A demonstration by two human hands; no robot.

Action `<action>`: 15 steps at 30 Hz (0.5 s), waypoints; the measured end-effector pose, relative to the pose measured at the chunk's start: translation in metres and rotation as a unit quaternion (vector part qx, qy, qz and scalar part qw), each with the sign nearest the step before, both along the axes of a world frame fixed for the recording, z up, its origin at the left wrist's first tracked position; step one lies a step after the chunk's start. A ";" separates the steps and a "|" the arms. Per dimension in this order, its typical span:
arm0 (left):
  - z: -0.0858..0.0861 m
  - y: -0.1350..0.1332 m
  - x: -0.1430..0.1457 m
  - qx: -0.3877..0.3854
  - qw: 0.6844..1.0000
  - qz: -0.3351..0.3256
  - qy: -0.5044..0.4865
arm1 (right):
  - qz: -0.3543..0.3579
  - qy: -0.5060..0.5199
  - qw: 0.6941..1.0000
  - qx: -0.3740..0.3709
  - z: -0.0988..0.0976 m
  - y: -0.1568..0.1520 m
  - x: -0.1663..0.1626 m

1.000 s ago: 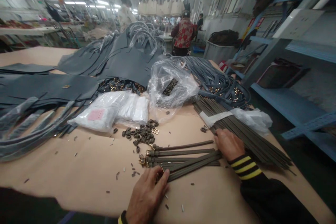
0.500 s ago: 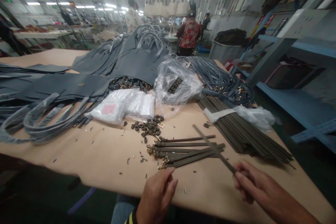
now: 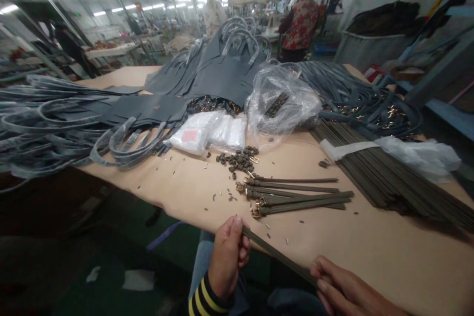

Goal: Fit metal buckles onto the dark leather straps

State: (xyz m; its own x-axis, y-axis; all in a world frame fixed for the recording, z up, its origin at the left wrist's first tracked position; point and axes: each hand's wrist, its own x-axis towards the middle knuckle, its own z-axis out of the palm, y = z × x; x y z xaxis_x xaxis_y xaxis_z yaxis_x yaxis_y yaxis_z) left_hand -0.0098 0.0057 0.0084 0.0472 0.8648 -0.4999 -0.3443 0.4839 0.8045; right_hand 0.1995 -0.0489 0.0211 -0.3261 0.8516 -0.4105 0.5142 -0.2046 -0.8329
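In the head view, your left hand (image 3: 228, 256) pinches one end of a dark olive strip (image 3: 277, 255) between thumb and fingertips, and your right hand (image 3: 344, 284) has its fingers closed around the other end, so the strip slants down from left to right in front of the near edge of the table (image 3: 400, 266). No buckle or loop shows along the stretch between your hands (its two ends are under your fingers, so you cannot tell what is there). Just beyond your left hand lies a small fan of buckled straps (image 3: 299, 188), their gold buckles (image 3: 261, 202) all toward the left; these look like the part already done, only a handful so far. Far more seems to remain: the thick bundle of strips (image 3: 385, 180) at the right, partly wrapped by a pale band (image 3: 346, 149), shows no buckles on the ends you can see. Behind the buckled straps sits a pile of small dark loops (image 3: 237, 160) with one loose buckle (image 3: 254, 160) beside it, and past that a clear plastic bag (image 3: 255, 118) holds more dark pieces. By that count, you look to be at an early stage.
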 end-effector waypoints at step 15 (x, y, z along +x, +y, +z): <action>0.018 -0.010 0.001 -0.072 0.956 -0.069 -0.277 | -0.006 -0.013 1.000 0.007 -0.015 0.000 -0.002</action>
State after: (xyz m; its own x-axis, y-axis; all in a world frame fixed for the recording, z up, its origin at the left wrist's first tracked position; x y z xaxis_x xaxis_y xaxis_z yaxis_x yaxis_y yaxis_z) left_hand -0.0091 -0.0046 0.0262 0.4470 0.7558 -0.4784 -0.6236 0.6468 0.4390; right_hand 0.1973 -0.0492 0.0057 -0.3053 0.8610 -0.4068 0.5327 -0.1997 -0.8224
